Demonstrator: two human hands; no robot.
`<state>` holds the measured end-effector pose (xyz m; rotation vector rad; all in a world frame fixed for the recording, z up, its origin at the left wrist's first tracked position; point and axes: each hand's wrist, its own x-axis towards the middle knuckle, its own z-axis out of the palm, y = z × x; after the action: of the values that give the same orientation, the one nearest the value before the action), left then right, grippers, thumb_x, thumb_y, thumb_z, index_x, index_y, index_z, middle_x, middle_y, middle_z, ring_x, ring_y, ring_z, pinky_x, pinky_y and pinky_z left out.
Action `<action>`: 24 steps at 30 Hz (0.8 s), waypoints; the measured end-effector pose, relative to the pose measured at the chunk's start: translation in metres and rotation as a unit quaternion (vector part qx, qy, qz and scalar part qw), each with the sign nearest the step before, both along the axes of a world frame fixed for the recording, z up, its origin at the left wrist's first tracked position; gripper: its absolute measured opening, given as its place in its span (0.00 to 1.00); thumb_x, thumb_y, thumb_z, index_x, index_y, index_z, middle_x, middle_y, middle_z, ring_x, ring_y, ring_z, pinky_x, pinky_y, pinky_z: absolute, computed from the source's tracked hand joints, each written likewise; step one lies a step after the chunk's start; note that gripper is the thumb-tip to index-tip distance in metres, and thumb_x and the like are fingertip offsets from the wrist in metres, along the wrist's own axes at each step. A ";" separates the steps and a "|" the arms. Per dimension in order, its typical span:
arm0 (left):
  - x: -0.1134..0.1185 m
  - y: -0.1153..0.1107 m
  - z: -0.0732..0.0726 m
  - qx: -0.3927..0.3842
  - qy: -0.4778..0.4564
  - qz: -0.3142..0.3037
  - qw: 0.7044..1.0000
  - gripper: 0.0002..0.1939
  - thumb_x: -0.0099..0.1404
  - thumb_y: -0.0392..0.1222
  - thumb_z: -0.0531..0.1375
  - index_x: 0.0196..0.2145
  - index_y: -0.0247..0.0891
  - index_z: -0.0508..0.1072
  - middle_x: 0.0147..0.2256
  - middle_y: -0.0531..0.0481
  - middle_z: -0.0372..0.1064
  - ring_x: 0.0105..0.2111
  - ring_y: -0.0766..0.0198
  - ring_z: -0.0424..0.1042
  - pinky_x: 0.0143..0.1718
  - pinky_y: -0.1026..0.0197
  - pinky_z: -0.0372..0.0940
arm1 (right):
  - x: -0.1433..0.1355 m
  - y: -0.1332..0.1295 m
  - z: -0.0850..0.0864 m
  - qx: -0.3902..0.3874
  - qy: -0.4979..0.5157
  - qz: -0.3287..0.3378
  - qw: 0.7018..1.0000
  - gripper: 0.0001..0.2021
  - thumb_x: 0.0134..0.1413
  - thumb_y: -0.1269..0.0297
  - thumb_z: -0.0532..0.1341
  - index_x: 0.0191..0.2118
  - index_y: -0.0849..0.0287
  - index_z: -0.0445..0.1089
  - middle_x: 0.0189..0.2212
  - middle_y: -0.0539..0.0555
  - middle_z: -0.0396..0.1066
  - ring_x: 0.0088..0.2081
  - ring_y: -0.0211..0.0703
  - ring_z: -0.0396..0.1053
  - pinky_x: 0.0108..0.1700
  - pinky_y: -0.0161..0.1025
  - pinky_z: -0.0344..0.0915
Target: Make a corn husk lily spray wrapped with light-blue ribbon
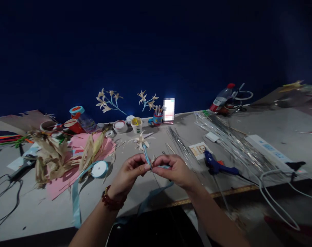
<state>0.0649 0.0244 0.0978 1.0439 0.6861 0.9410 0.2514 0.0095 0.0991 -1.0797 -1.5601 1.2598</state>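
A pale husk flower [141,141] stands upright on a stem wrapped in light blue ribbon [146,154]. My left hand [135,168] pinches this stem between thumb and fingers. Close beside it, my right hand [172,169] is closed on a piece of blue ribbon at the lower stem. Below the hands a thin wire points down, and a loose blue strip [153,197] hangs toward the table's front edge. A roll of blue ribbon [99,169] lies left of my left hand.
Dried husks [51,154] lie on pink paper [59,185] at the left. Behind are two flower sprigs, cups and a lit phone [168,109]. At the right are wires [181,144], a blue glue gun [219,165], a power strip [267,151] and a bottle [221,99].
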 end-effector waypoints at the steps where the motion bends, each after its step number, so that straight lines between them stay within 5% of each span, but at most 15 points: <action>1: 0.001 0.001 0.001 -0.002 -0.006 0.002 1.000 0.08 0.57 0.40 0.68 0.30 0.34 0.75 0.26 0.54 0.63 0.26 0.70 0.58 0.27 0.67 0.53 | -0.001 0.001 0.000 -0.013 0.020 0.001 1.000 0.07 0.50 0.61 0.67 0.30 0.59 0.74 0.27 0.49 0.72 0.30 0.36 0.67 0.32 0.31 0.63; 7: 0.015 0.008 0.000 -0.005 -0.061 0.061 0.996 0.10 0.55 0.40 0.69 0.35 0.37 0.75 0.31 0.52 0.70 0.30 0.69 0.65 0.32 0.66 0.59 | -0.006 0.007 0.009 -0.017 0.069 -0.055 0.996 0.09 0.48 0.60 0.67 0.27 0.60 0.70 0.22 0.47 0.65 0.22 0.32 0.59 0.23 0.30 0.57; 11: 0.020 0.005 -0.004 0.040 -0.056 0.094 0.993 0.11 0.57 0.38 0.68 0.39 0.38 0.75 0.33 0.52 0.71 0.34 0.66 0.69 0.39 0.64 0.64 | -0.011 0.009 0.010 0.037 0.066 -0.101 0.992 0.09 0.50 0.61 0.65 0.27 0.59 0.70 0.22 0.48 0.67 0.23 0.35 0.63 0.23 0.30 0.61; 24: 0.020 -0.010 -0.017 0.034 -0.084 0.083 0.992 0.07 0.60 0.36 0.66 0.36 0.37 0.72 0.30 0.54 0.70 0.29 0.68 0.72 0.35 0.64 0.66 | -0.020 -0.002 0.004 0.096 0.034 -0.116 0.988 0.09 0.55 0.62 0.63 0.27 0.59 0.70 0.20 0.49 0.70 0.23 0.37 0.69 0.26 0.32 0.66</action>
<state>0.0852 0.0147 0.0809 0.9661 0.6111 1.1900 0.2317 0.0072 0.1028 -1.0496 -1.4266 0.9593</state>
